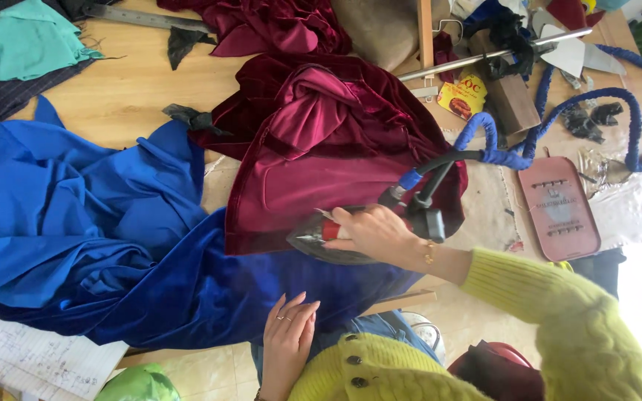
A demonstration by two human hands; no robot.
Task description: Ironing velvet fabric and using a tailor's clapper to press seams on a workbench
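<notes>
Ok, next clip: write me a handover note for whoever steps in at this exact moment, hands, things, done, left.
Right hand: gripping the iron by its handle, soleplate down at the lower edge of the maroon velvet.
Left hand: flat, open, fingers on the near edge of the blue velvet, holding nothing.
Things: maroon piece lies over the blue one on the table; the iron's blue-wrapped hose runs off to the right; pink iron rest sits right of the fabric.
Done: the maroon's lower part lies flat.
Left: its upper part is bunched in folds; the blue is rumpled at left.
</notes>
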